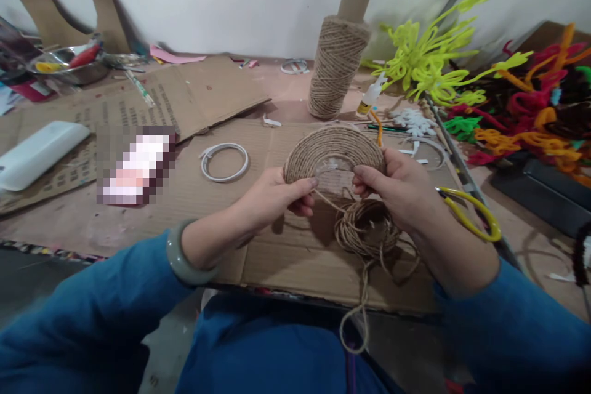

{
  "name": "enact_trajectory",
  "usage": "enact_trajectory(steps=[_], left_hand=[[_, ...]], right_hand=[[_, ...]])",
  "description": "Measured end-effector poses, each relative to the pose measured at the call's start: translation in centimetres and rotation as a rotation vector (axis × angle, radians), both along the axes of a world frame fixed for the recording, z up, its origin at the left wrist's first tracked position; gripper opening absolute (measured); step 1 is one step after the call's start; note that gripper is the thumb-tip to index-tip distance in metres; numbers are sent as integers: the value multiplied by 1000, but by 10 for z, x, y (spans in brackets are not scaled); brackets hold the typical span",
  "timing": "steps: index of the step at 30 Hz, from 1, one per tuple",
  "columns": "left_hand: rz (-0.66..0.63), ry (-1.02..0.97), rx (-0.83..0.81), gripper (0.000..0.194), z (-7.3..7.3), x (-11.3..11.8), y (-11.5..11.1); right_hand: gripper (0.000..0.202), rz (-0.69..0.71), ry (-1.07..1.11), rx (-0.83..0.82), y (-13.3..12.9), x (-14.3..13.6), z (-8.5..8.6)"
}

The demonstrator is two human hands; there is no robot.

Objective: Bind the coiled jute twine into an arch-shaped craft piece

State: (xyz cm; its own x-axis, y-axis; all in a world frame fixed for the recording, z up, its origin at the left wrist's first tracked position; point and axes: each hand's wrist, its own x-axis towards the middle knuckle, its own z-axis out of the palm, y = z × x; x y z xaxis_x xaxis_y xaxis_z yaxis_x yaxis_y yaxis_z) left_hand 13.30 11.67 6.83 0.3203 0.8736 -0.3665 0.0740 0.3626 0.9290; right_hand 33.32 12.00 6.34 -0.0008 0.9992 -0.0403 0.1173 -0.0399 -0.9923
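Both hands hold up a flat ring wound with jute twine [333, 143], its middle open, above the cardboard. My left hand [289, 194] grips its left side, thumb on top at the inner edge. On the right side, my right hand [381, 181] closes round the ring, thumb and forefinger pinched near the hole. A strand of twine runs from near my left thumb to a loose coil of jute twine [367, 228] lying below the ring. One loop of that coil hangs over the table's front edge.
A large twine spool [338, 68] stands behind, beside a small glue bottle [369, 98]. Yellow-handled scissors [473, 212] lie near my right forearm. A white ring [225, 162] and a blurred phone-like thing [136, 166] are to the left. Colourful pipe-cleaner flowers [521, 129] crowd the right.
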Motion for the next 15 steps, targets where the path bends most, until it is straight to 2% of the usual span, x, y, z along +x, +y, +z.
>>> enact_trajectory(steps=[4,7,15], left_hand=[[9,-45,-51,23,0,-2,7],[28,-68,-71,21,1,-5,11],[22,-65,-53,23,4,-8,15]], right_hand=[[37,74,84,-143,4,10,-1],[45,88,96,-186,7,21,0],[25,225,-34,-98,8,26,0]])
